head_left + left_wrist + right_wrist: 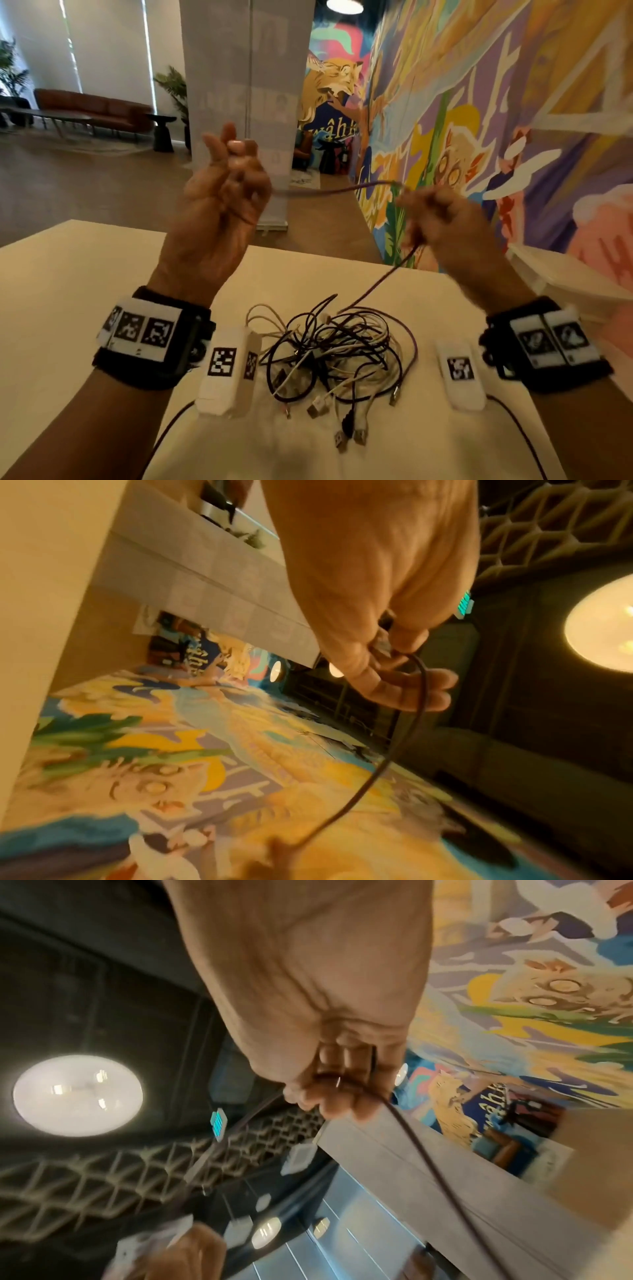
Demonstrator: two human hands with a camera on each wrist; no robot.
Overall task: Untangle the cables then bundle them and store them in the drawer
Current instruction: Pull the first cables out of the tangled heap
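A tangled heap of black, white and purple cables (337,356) lies on the cream table (68,308) between my forearms. Both hands are raised above it. My left hand (229,178) pinches one end of a purple cable (329,191), its plug between thumb and fingers (394,647). The cable spans across to my right hand (431,212), whose curled fingers (339,1096) grip it. From there the purple cable (421,1150) drops back down into the heap. No drawer is visible.
Several loose USB plugs (346,435) stick out at the heap's near side. A white shelf or box edge (565,274) stands at the table's right. A painted mural wall (479,102) rises beyond the table, and a grey pillar (243,85) stands behind.
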